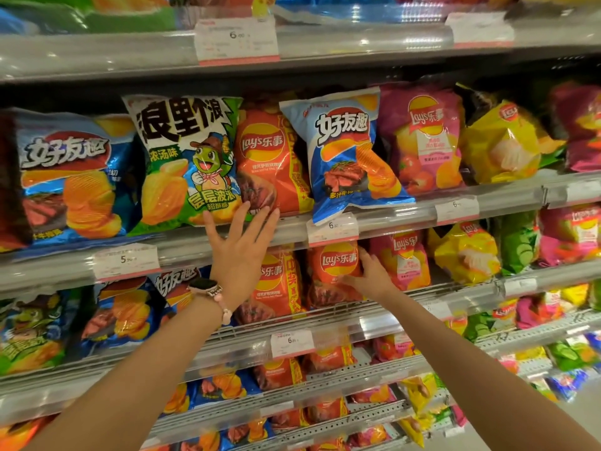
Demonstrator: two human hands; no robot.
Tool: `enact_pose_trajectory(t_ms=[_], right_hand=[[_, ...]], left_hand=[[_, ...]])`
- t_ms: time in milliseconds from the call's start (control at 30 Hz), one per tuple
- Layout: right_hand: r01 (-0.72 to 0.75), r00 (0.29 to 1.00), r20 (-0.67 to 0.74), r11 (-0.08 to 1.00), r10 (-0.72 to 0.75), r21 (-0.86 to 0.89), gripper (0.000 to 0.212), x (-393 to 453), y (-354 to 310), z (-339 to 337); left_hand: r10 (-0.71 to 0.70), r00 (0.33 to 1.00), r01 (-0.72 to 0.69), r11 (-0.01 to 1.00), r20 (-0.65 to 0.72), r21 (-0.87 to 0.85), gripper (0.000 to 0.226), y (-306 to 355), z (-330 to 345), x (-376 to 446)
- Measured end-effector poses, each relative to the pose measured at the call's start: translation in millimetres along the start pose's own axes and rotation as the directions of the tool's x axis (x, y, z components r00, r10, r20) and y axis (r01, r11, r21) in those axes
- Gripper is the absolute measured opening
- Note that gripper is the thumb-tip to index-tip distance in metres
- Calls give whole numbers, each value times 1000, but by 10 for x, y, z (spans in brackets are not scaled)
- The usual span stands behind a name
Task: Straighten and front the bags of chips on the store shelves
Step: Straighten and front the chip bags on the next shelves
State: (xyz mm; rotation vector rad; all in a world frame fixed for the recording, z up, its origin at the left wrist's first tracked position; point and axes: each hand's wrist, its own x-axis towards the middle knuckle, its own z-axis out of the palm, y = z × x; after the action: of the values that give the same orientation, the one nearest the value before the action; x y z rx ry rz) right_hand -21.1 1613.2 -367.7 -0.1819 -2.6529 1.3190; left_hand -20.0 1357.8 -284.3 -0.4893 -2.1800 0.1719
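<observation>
Left hand [240,245], fingers spread, is touching the upright orange-red foil chip bag [270,164] at frame centre; right hand [370,275] is gripping a lower orange-red foil bag [335,271].

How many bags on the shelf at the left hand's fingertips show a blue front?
2. One blue bag stands at the far left. Another blue bag tilts right of the red bag that the left hand touches. More may be hidden behind.

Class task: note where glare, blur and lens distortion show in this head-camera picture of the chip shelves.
Head view: glare streaks the clear shelf strips; the wide lens bows the shelves; edge bags blur, while the tilted blue bag and left hand stay sharp.
</observation>
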Motion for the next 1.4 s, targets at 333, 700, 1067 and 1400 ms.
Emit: enact_pose_trajectory(t_ms=[333, 700, 1067, 1400], right_hand=[[158, 983, -7, 862, -184, -481, 54, -516, -661, -434], [509, 671, -323, 731, -668, -455, 64, -570, -1469, -801], [223, 883, -238, 808, -404, -545, 115, -180, -1575, -885], [257, 859, -259, 810, -442, -528, 112, -136, -1490, -861]], left_hand=[[-5, 999, 6, 1000, 37, -30, 91, 17, -99, 3], [7, 996, -4, 999, 87, -35, 102, 23, -190, 9], [-6, 993, 11, 999, 121, -35, 103, 46, -339, 11], [-307, 942, 277, 939, -134, -204, 72, -334, -794, 269]])
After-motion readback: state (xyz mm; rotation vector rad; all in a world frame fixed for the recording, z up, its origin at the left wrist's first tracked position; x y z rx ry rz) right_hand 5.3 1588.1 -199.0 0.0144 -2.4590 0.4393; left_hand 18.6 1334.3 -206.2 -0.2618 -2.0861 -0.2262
